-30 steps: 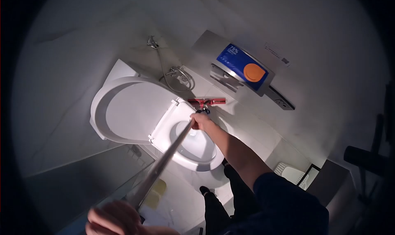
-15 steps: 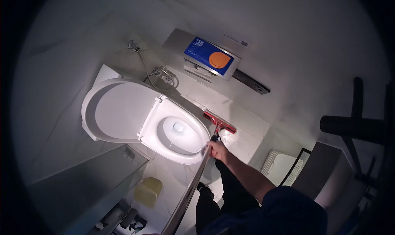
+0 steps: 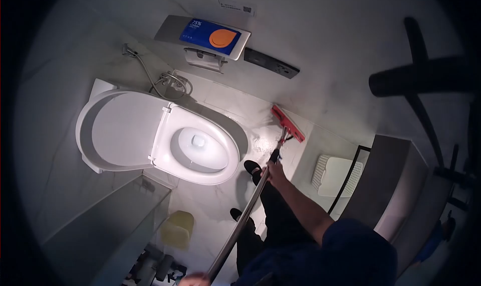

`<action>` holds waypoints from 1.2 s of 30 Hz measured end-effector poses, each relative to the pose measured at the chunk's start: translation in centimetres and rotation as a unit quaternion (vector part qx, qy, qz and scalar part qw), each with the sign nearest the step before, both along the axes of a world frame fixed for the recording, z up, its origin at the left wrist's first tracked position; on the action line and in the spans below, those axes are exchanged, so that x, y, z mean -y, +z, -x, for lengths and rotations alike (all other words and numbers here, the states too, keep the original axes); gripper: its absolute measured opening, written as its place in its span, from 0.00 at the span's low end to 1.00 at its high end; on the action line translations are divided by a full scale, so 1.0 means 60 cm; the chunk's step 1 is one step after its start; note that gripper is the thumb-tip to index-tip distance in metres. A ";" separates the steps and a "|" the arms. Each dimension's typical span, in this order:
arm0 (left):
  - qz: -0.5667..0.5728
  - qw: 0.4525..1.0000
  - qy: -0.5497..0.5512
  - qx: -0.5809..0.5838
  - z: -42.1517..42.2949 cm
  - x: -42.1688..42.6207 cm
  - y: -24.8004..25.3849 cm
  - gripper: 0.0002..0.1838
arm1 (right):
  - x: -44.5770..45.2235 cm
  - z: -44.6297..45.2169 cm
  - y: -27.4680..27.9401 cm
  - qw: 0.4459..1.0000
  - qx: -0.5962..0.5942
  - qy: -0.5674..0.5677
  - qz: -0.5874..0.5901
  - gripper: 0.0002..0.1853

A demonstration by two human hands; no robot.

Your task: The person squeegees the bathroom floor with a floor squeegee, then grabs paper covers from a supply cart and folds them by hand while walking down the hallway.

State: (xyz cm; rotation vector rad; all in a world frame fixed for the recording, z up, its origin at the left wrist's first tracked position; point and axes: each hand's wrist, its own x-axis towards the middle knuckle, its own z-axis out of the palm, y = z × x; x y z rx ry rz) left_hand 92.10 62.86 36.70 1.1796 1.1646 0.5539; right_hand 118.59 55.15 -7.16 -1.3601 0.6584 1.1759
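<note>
Right hand (image 3: pixel 274 173) of the person is clamped around the lower part of a long-handled mop (image 3: pixel 244 216), just behind its black section. Left hand (image 3: pixel 195 280) is at the near end of the pole, but the bottom edge cuts it, so I cannot tell how firmly its fingers are closed. The mop runs slantwise, and its head (image 3: pixel 287 122) rests on the pale marbled floor (image 3: pixel 208 206), close to the foot of the wall. This head is a narrow, straight bar of bright red colour, with a paler strip along its wall side. Small metal-looking parts join it to the black section, and after this the pole is smooth, grey and slightly shiny, looking thicker toward the camera. Beside the head, the floor has a glossy patch which looks wet. A white toilet (image 3: pixel 231 158) with raised lid stands to the left, apart from the mop head.
</note>
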 end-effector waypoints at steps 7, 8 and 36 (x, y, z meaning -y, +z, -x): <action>0.348 0.912 -0.083 -0.199 0.142 0.128 -0.135 0.16 | 0.059 0.112 -0.128 0.995 0.043 0.036 0.083 0.14; 0.346 0.909 -0.108 -0.205 0.201 0.164 -0.176 0.13 | 0.064 0.137 -0.141 0.992 0.071 0.073 0.077 0.15; 0.212 0.858 -0.285 -0.370 0.442 0.495 -0.439 0.14 | 0.453 0.606 -0.135 0.966 0.116 0.219 0.075 0.47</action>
